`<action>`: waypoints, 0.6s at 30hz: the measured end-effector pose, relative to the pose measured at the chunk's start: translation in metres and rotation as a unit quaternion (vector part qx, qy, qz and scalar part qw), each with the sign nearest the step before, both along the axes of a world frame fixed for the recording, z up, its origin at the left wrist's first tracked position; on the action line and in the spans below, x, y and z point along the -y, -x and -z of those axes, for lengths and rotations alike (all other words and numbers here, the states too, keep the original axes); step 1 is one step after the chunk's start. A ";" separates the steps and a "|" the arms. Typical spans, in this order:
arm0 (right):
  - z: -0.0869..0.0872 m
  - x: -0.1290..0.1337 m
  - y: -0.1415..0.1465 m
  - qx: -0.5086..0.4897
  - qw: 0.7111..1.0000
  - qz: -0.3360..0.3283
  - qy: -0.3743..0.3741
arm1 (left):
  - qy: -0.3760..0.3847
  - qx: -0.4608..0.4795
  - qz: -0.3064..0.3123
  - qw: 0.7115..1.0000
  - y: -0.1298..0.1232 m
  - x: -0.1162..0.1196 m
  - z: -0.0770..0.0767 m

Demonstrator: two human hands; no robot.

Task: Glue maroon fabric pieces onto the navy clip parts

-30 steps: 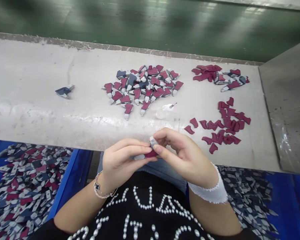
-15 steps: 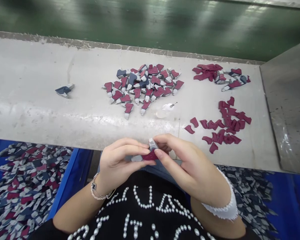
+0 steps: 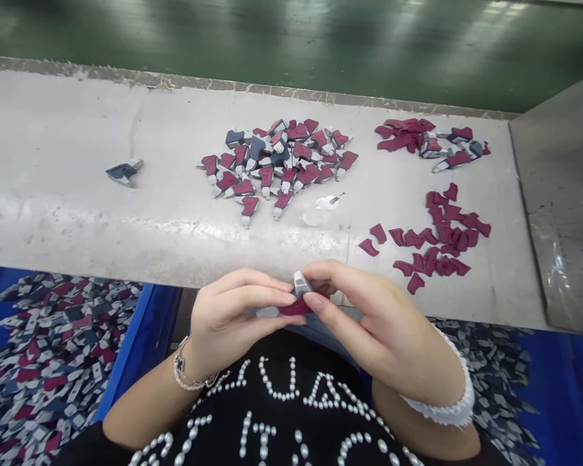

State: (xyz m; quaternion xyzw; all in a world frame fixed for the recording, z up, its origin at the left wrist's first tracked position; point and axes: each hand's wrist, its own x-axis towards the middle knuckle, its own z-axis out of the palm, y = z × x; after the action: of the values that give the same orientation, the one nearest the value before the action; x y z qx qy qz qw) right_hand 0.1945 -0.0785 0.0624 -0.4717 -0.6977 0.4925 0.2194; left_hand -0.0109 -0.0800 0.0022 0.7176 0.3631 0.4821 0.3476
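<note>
Between my two hands, just off the table's near edge, is a small grey plastic part with a maroon face. My left hand grips it from the left, fingers above and thumb below, with a light grey end showing near the palm. My right hand pinches its right side, the thumb pressing on the maroon face. A light grey tip points up between the fingertips. Beyond my hands lies a heap of similar grey parts with maroon or navy faces. Loose maroon pieces are scattered on the right.
A single navy-and-grey part lies on the left of the pale table. More maroon pieces are piled at the back right. Blue bins full of parts stand below the near edge. A metal wall bounds the right side.
Both hands keep their grip on the part, which has shifted very slightly right. The heaps on the table look the same.
</note>
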 end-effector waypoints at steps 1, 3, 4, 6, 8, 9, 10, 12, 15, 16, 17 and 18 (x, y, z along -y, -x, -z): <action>0.000 0.000 -0.001 0.001 1.000 0.000 -0.004 | -0.003 -0.002 -0.001 1.000 0.000 0.000 -0.001; 0.000 0.001 -0.002 0.006 1.000 0.002 -0.015 | -0.005 -0.004 -0.003 1.000 -0.001 0.000 -0.002; -0.001 0.001 -0.002 0.009 1.000 0.002 -0.019 | -0.005 -0.003 -0.003 1.000 -0.001 0.000 -0.002; -0.002 0.001 -0.003 0.013 1.000 0.003 -0.020 | -0.004 -0.002 -0.001 1.000 -0.001 0.000 -0.003; -0.002 0.002 -0.002 0.013 1.000 0.004 -0.016 | -0.005 0.000 0.004 1.000 -0.002 0.000 -0.003; -0.002 0.002 -0.002 0.011 1.000 0.004 -0.015 | -0.005 0.001 0.004 1.000 -0.002 0.000 -0.003; -0.002 0.002 -0.002 0.010 1.000 0.006 -0.015 | -0.004 0.000 0.005 1.000 -0.002 0.000 -0.003; -0.001 0.002 -0.001 0.007 1.000 0.009 -0.016 | 0.000 -0.002 0.005 1.000 -0.003 0.000 -0.002; 0.001 0.001 0.000 0.003 1.000 0.015 -0.007 | -0.001 -0.008 0.006 1.000 -0.003 0.000 -0.003; 0.002 0.000 0.000 0.002 1.000 0.016 -0.002 | -0.005 -0.012 0.005 1.000 -0.004 0.000 -0.003; 0.002 0.000 0.001 0.002 1.000 0.017 0.006 | -0.011 -0.017 0.002 1.000 -0.004 0.000 -0.003; 0.003 -0.001 0.001 0.003 1.000 0.018 0.013 | -0.018 -0.023 -0.001 1.000 -0.005 0.001 -0.003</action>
State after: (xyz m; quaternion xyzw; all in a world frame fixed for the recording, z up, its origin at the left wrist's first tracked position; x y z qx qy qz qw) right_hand 0.1940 -0.0779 0.0598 -0.4881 -0.6834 0.4962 0.2203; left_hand -0.0062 -0.0805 0.0048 0.7341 0.3632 0.4721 0.3260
